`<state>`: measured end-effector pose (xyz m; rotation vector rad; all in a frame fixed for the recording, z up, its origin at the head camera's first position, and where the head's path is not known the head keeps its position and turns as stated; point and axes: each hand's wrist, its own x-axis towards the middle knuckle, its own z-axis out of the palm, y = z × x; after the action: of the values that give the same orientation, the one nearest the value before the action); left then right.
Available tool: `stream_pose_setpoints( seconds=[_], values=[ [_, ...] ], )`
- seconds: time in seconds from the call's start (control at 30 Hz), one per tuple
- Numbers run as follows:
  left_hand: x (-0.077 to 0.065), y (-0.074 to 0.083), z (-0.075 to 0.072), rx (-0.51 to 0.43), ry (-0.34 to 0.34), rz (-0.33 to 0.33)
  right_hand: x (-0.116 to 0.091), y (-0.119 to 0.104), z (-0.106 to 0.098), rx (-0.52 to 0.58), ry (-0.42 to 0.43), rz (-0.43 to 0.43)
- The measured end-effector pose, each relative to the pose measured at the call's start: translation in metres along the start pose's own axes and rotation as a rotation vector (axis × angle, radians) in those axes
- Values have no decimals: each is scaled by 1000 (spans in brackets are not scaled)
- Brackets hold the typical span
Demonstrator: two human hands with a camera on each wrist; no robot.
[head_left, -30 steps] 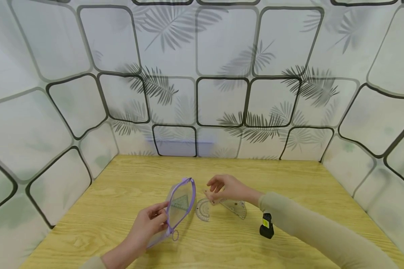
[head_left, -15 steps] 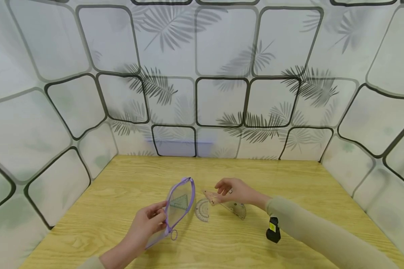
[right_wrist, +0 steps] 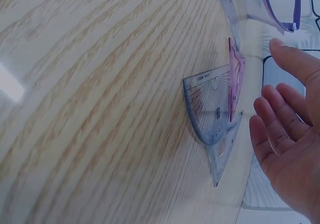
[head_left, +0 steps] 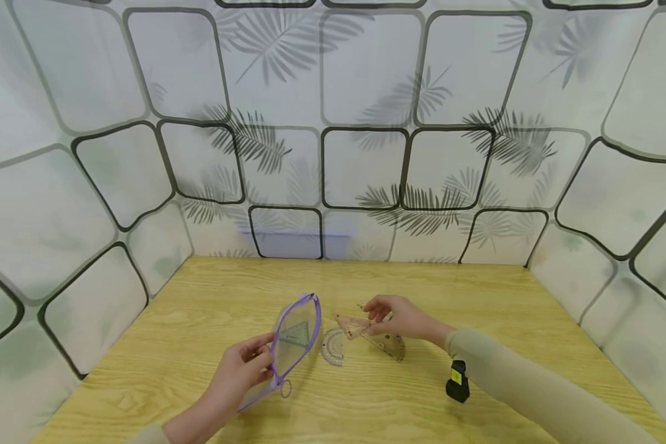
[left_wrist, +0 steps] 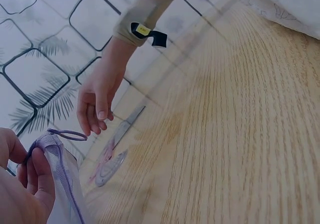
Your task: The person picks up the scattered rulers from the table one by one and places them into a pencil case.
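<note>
My left hand [head_left: 241, 368] pinches the near side of a clear zip pouch [head_left: 317, 316] with a purple zipper edge, its mouth gaping to the right. Through the pouch shows a green set square [head_left: 296, 334]. My right hand [head_left: 404, 317] hovers over several drawing tools, fingers loosely bent, holding nothing in the right wrist view. Below it lie a pink set square [right_wrist: 236, 79] and a clear protractor [right_wrist: 207, 102]. A clear set square [right_wrist: 222, 160] sticks out from under that protractor. A second protractor [head_left: 332, 347] lies between pouch and right hand.
A wooden table [head_left: 227, 290] carries everything. Patterned white curtains [head_left: 366, 172] stand behind it and along both sides. A black band with a yellow label [head_left: 457, 377] is on the right sleeve. A purple ring pull [head_left: 286, 388] hangs from the zipper.
My right hand has drawn back to the right, away from the pink set square, uncovering more of it. The left hand and pouch stay nearly still.
</note>
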<state>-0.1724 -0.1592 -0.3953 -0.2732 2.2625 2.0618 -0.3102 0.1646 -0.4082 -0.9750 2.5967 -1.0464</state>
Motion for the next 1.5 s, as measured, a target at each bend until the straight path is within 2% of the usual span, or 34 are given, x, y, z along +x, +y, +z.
stream_pose_setpoints(
  seconds=[0.83,1.17,1.5],
  values=[
    [4,-4,0,4,4,4,-4,23,-10,-51,28,21],
    [5,-4,0,1,18,-12,-3,24,-6,-82,30,28],
    [4,-4,0,-2,17,2,5,27,-1,-80,9,35]
  ],
)
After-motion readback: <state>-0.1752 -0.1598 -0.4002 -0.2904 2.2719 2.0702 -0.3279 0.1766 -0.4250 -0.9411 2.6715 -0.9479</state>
